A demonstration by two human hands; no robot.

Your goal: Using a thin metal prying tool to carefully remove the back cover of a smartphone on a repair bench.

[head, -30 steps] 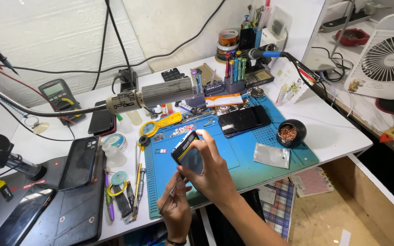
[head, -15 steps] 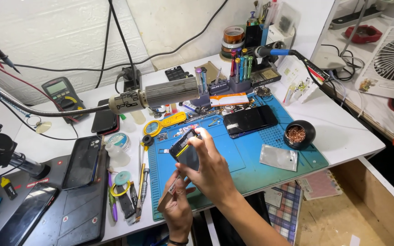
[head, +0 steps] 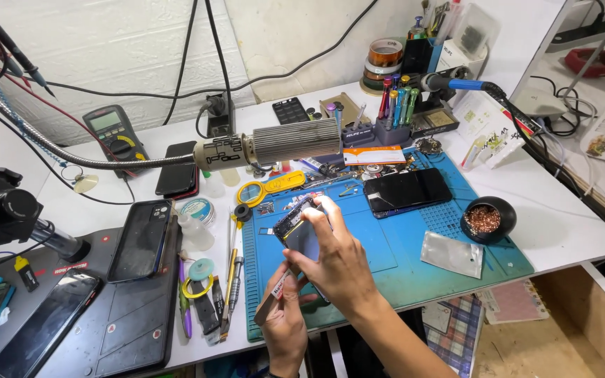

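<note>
Since the earlier frame both hands sit a little lower and closer to the near edge of the bench, and the opened phone [head: 301, 229] is still raised between them, above the blue mat. One white table [head: 568, 217] carries everything, and one blue work mat [head: 400, 255] lies directly under the hands. To the left of the left hand lies one large black pad [head: 117, 329] bearing two dark phones, one [head: 140, 239] upright near its top and one [head: 43, 323] flat by its lower corner. One more black phone [head: 407, 189] rests on the mat beyond and to the right of the right hand. One ribbed grey nozzle on a flexible arm [head: 295, 142] hangs beyond the hands. The right hand [head: 337, 262] is clamped on the opened phone, fingers wrapped around its lower edge, with its inner side facing the person. The left hand [head: 285, 318] is closed on one thin flat tool [head: 274, 297], held just under the phone; whether the tip touches the phone I cannot tell. One yellow magnifier [head: 269, 189] lies just beyond the phone. One silver foil pouch [head: 451, 253] lies to the right of the right hand, and one small black bowl of copper wool [head: 486, 218] stands further right. One yellow-trimmed multimeter [head: 113, 131] lies far beyond the left hand.
</note>
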